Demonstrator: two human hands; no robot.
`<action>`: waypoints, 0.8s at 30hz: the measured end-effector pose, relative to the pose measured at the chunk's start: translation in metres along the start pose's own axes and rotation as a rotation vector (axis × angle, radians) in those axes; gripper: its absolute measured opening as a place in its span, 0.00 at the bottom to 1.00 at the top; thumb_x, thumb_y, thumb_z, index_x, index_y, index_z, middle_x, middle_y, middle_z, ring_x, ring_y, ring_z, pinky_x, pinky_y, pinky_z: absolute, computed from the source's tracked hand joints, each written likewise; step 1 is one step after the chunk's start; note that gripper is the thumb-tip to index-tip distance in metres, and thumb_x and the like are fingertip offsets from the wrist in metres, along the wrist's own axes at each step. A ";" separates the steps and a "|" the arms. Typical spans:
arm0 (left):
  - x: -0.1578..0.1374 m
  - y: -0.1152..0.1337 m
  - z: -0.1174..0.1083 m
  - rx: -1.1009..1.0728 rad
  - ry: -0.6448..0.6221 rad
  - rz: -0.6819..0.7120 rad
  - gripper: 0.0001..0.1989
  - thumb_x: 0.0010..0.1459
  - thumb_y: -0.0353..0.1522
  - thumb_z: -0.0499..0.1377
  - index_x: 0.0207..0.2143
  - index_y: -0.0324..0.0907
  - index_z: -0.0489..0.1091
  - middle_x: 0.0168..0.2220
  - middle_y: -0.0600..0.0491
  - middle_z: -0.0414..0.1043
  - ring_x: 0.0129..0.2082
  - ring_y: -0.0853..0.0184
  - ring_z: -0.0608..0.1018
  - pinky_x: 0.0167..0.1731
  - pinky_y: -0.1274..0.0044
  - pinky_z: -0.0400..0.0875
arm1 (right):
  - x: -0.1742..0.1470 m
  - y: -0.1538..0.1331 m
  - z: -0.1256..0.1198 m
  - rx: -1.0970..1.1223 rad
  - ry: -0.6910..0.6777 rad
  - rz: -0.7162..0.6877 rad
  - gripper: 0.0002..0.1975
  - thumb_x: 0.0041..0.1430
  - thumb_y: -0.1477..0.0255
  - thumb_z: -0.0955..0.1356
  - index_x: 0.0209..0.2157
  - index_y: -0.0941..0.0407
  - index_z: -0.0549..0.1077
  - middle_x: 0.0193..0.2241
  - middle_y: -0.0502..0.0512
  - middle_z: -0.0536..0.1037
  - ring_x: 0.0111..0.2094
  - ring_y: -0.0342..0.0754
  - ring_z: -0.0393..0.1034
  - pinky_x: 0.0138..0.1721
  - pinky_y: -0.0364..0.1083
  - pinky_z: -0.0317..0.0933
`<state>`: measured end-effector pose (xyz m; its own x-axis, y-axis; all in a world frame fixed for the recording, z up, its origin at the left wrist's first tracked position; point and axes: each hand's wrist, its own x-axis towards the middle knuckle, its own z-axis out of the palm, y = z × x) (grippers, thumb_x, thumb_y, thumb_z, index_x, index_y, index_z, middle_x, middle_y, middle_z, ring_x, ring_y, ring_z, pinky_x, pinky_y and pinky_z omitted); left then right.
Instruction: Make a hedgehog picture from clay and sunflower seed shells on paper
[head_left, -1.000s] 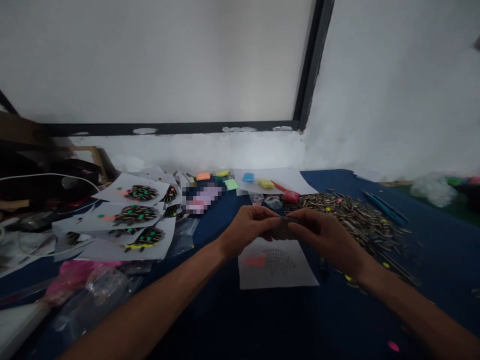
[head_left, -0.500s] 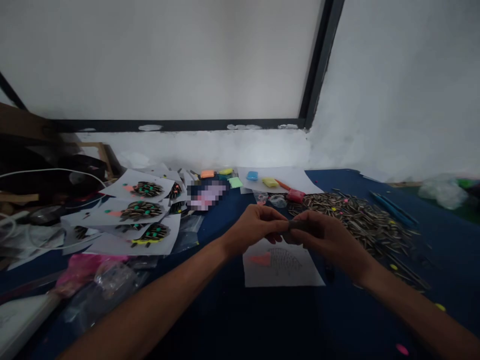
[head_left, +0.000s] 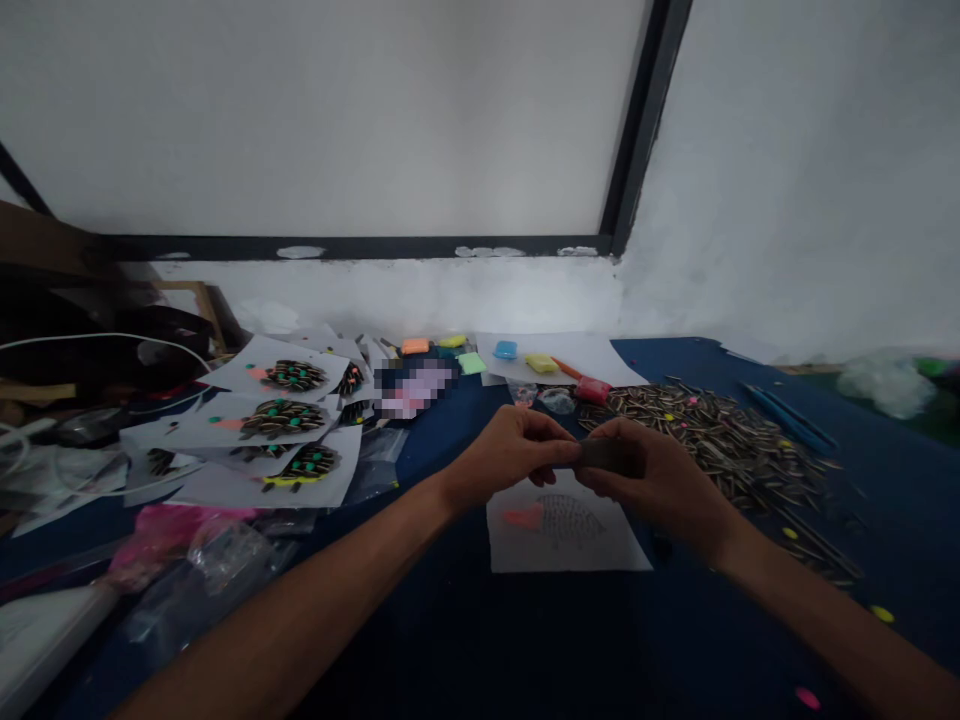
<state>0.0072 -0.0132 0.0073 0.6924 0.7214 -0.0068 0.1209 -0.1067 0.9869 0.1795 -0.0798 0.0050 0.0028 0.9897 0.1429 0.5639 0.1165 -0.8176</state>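
My left hand [head_left: 517, 452] and my right hand [head_left: 660, 485] meet above a white sheet [head_left: 525, 556]. Between them is a dark grey lump [head_left: 607, 457] that looks like modelling clay. The right thumb and fingers are closed around it, while the left thumb and fingertips pinch its left end. On the sheet below is a drawn hedgehog outline, with the snout filled in salmon pink and the body marked with short strokes. Fingers partly cover the lump and the sheet's upper edge.
Striped sunflower seeds [head_left: 720, 440] lie heaped at right, beside blue tweezers or a similar tool [head_left: 787, 415]. Coloured clay packets, among them a yellow packet [head_left: 541, 363] and a red packet [head_left: 592, 390], sit behind. Finished seed hedgehogs [head_left: 289, 418] on paper and plastic bags [head_left: 217, 570] occupy the left.
My right hand has turned slightly and its fingers have shifted, so more of the grey lump shows. The left hand keeps nearly the same place; the sheet lies still.
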 end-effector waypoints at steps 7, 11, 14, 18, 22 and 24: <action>-0.002 0.004 0.000 0.059 -0.003 0.010 0.10 0.54 0.35 0.61 0.27 0.36 0.73 0.19 0.55 0.67 0.20 0.75 0.69 0.23 0.81 0.63 | -0.001 -0.004 -0.003 0.051 -0.033 0.035 0.15 0.48 0.65 0.71 0.38 0.54 0.71 0.29 0.54 0.78 0.29 0.49 0.73 0.24 0.45 0.65; -0.002 0.004 0.002 0.052 -0.020 0.016 0.11 0.54 0.37 0.61 0.27 0.36 0.74 0.20 0.55 0.67 0.20 0.75 0.69 0.24 0.81 0.63 | -0.001 -0.003 -0.003 0.091 -0.028 0.082 0.16 0.47 0.66 0.71 0.38 0.55 0.71 0.28 0.53 0.78 0.30 0.49 0.74 0.27 0.46 0.66; -0.001 0.002 0.001 0.056 -0.022 0.013 0.12 0.53 0.37 0.61 0.27 0.36 0.73 0.20 0.55 0.67 0.20 0.75 0.68 0.24 0.80 0.63 | 0.000 -0.002 -0.004 0.067 0.002 0.085 0.16 0.46 0.65 0.71 0.38 0.56 0.72 0.28 0.52 0.77 0.29 0.48 0.73 0.26 0.44 0.65; -0.001 0.001 0.000 0.055 -0.021 0.008 0.13 0.51 0.39 0.62 0.27 0.36 0.73 0.20 0.55 0.66 0.20 0.75 0.68 0.23 0.80 0.63 | 0.001 -0.002 -0.005 0.053 -0.004 0.102 0.17 0.47 0.65 0.70 0.39 0.56 0.72 0.28 0.52 0.77 0.28 0.46 0.71 0.24 0.43 0.62; -0.001 0.001 0.000 0.063 -0.041 -0.001 0.13 0.52 0.39 0.62 0.29 0.35 0.74 0.21 0.55 0.67 0.20 0.74 0.69 0.23 0.80 0.64 | 0.001 -0.001 -0.006 0.056 0.008 0.087 0.17 0.47 0.64 0.71 0.39 0.56 0.72 0.29 0.54 0.77 0.29 0.47 0.71 0.25 0.44 0.63; -0.001 0.001 0.000 0.054 -0.053 -0.010 0.13 0.52 0.38 0.62 0.31 0.35 0.74 0.22 0.55 0.68 0.21 0.75 0.69 0.23 0.80 0.65 | 0.001 0.000 -0.007 0.063 -0.001 0.090 0.17 0.47 0.65 0.71 0.39 0.57 0.72 0.30 0.55 0.77 0.30 0.48 0.72 0.27 0.45 0.64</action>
<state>0.0062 -0.0139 0.0082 0.7278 0.6852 -0.0263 0.1648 -0.1375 0.9767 0.1847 -0.0799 0.0091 0.0504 0.9965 0.0672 0.5083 0.0323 -0.8606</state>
